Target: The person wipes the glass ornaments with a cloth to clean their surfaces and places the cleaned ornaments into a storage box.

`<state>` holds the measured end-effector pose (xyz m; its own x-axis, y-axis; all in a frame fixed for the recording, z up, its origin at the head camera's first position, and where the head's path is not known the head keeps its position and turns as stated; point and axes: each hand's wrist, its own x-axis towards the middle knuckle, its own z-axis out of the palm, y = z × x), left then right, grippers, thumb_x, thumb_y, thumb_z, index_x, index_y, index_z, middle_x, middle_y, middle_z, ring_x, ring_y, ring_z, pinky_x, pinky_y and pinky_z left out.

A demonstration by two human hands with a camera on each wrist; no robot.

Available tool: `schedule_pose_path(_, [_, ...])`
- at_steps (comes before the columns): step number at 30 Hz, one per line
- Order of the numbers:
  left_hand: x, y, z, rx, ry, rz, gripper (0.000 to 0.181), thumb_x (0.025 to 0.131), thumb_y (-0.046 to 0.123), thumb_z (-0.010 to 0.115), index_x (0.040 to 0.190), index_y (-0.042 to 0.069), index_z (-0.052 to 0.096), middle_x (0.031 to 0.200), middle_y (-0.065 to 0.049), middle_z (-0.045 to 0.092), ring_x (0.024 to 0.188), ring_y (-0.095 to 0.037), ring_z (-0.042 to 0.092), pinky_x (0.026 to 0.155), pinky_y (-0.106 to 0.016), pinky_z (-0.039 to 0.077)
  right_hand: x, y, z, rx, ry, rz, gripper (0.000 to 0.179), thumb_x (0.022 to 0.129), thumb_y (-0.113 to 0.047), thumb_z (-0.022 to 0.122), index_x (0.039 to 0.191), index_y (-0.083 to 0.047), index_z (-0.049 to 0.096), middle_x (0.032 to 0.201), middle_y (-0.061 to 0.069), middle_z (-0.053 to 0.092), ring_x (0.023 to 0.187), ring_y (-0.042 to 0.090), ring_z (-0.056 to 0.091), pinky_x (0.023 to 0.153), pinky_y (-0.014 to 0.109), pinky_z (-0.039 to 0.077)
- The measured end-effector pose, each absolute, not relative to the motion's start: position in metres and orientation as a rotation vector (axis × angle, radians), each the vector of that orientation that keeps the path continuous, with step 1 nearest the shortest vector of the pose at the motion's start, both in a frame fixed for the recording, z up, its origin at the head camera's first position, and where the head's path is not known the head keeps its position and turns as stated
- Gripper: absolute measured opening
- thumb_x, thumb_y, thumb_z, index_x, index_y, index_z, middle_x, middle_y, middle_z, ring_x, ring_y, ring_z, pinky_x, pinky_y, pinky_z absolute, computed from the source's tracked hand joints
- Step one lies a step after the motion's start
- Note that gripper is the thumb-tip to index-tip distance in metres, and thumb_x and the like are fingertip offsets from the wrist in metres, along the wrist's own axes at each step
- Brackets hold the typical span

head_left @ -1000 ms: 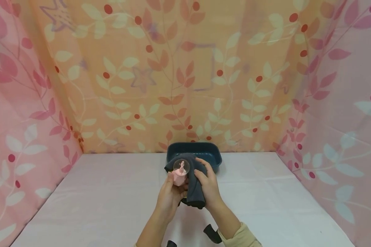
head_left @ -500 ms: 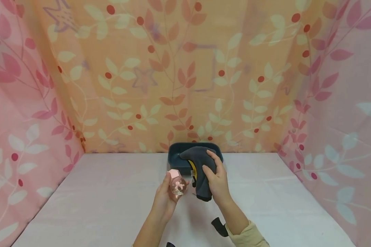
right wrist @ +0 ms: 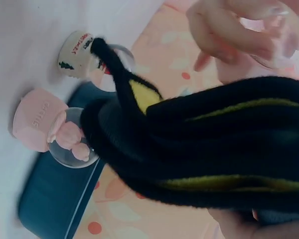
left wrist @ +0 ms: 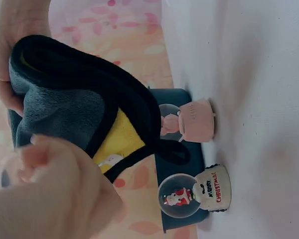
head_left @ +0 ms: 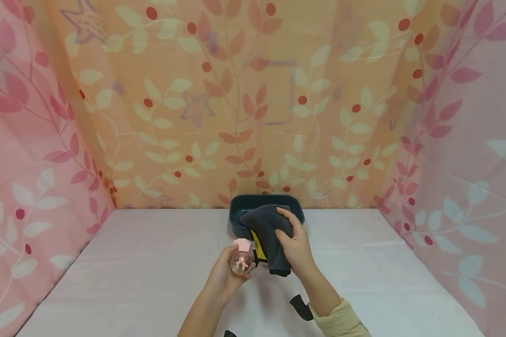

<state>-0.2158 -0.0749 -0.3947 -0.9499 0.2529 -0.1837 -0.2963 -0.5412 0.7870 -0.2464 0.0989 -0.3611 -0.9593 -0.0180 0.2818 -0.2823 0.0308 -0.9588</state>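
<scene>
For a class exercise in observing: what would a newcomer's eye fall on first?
Probably the pink snow globe in the left hand, dome below base in the head view. Next, the gray cloth in the right hand, in front of the blue tub. Then the "Merry Christmas" globe on the table.

there are three snow globes [head_left: 242, 256] [left wrist: 197, 122] [left wrist: 215, 189], one cloth [head_left: 271, 236], one bin [head_left: 241, 208].

The cloth [head_left: 267, 234] hides some of the tub [head_left: 238, 206] from the head camera. In the right wrist view, it covers most of the right hand [right wrist: 241, 228] and runs off the right edge.
</scene>
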Motion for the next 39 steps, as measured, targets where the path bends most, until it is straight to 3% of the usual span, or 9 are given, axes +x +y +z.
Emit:
schedule_pose_path(3, [-0.217, -0.075, -0.395, -0.004, 1.266, 2.500, 0.056, 0.102, 0.034, 0.038, 0.144, 0.003, 0.017, 0.112, -0.011, 0.047, 0.084, -0.016, 0.057, 0.065, -0.021, 0.039, -0.246, 0.098, -0.361, 0.385, -2.102, 1.938, 0.049, 0.094, 0.005, 0.049, 0.139, -0.011, 0.049, 0.146, 0.014, 0.039, 0.115, 0.032, 0.053, 0.081, 0.026, 0.050])
schedule_pose_path(8, [-0.217, -0.076, -0.393, 0.069, 1.308, 2.493, 0.046, 0.105, 0.035, 0.038, 0.133, -0.001, 0.032, 0.104, -0.009, 0.059, 0.081, -0.011, 0.058, 0.065, -0.019, 0.040, -0.241, 0.090, -0.365, 0.631, -2.027, 1.545, 0.047, 0.088, 0.009, 0.056, 0.131, -0.011, 0.057, 0.127, 0.017, 0.058, 0.085, 0.024, 0.062, 0.064, 0.026, 0.051])
schedule_pose_path(12, [-0.215, -0.075, -0.390, 0.081, 1.374, 2.496, 0.037, 0.106, 0.038, 0.035, 0.106, 0.006, 0.055, 0.087, 0.000, 0.061, 0.078, -0.011, 0.058, 0.064, -0.021, 0.040, -0.236, 0.081, -0.374, 0.882, -1.944, 1.313, 0.048, 0.084, 0.011, 0.062, 0.127, -0.009, 0.058, 0.117, 0.017, 0.064, 0.085, 0.022, 0.062, 0.067, 0.033, 0.053])
schedule_pose_path(14, [-0.214, -0.074, -0.388, 0.095, 1.411, 2.491, 0.039, 0.106, 0.038, 0.034, 0.086, 0.013, 0.055, 0.078, 0.003, 0.057, 0.075, -0.012, 0.055, 0.064, -0.023, 0.038, -0.234, 0.077, -0.378, 0.956, -1.967, 1.273, 0.051, 0.083, 0.008, 0.064, 0.129, -0.011, 0.057, 0.120, 0.016, 0.063, 0.096, 0.026, 0.062, 0.078, 0.039, 0.053])
schedule_pose_path(17, [-0.213, -0.073, -0.387, 0.112, 1.472, 2.483, 0.042, 0.106, 0.033, 0.033, 0.070, 0.016, 0.045, 0.069, 0.005, 0.049, 0.069, -0.012, 0.049, 0.062, -0.026, 0.035, -0.234, 0.074, -0.382, 0.981, -2.059, 1.268, 0.054, 0.083, 0.004, 0.066, 0.132, -0.014, 0.054, 0.124, 0.016, 0.060, 0.104, 0.030, 0.059, 0.083, 0.044, 0.050])
schedule_pose_path(20, [-0.213, -0.072, -0.387, 0.103, 1.530, 2.472, 0.039, 0.106, 0.028, 0.033, 0.071, 0.016, 0.047, 0.069, 0.005, 0.052, 0.065, -0.010, 0.049, 0.061, -0.026, 0.036, -0.235, 0.072, -0.384, 0.927, -2.113, 1.302, 0.054, 0.083, 0.003, 0.067, 0.132, -0.013, 0.054, 0.124, 0.015, 0.061, 0.104, 0.031, 0.061, 0.083, 0.045, 0.050])
schedule_pose_path(25, [-0.212, -0.073, -0.387, 0.078, 1.574, 2.444, 0.032, 0.104, 0.033, 0.040, 0.086, 0.012, 0.056, 0.075, 0.003, 0.059, 0.065, -0.011, 0.057, 0.059, -0.025, 0.040, -0.240, 0.071, -0.383, 0.744, -2.153, 1.538, 0.049, 0.086, 0.000, 0.063, 0.132, -0.014, 0.055, 0.126, 0.013, 0.061, 0.096, 0.028, 0.063, 0.075, 0.035, 0.052])
schedule_pose_path(31, [-0.212, -0.076, -0.389, 0.066, 1.620, 2.408, 0.038, 0.102, 0.041, 0.045, 0.104, 0.004, 0.053, 0.082, 0.000, 0.059, 0.064, -0.010, 0.057, 0.059, -0.025, 0.042, -0.244, 0.075, -0.378, 0.559, -2.181, 1.966, 0.047, 0.090, -0.006, 0.059, 0.135, -0.015, 0.053, 0.138, 0.012, 0.049, 0.108, 0.029, 0.055, 0.083, 0.033, 0.049])
schedule_pose_path(39, [-0.214, -0.075, -0.389, 0.101, 1.581, 2.405, 0.031, 0.101, 0.034, 0.048, 0.100, 0.004, 0.054, 0.081, -0.001, 0.057, 0.062, -0.009, 0.054, 0.057, -0.021, 0.041, -0.253, 0.082, -0.377, 0.453, -2.170, 2.153, 0.047, 0.090, -0.006, 0.060, 0.135, -0.013, 0.053, 0.139, 0.012, 0.048, 0.115, 0.030, 0.051, 0.092, 0.038, 0.046])
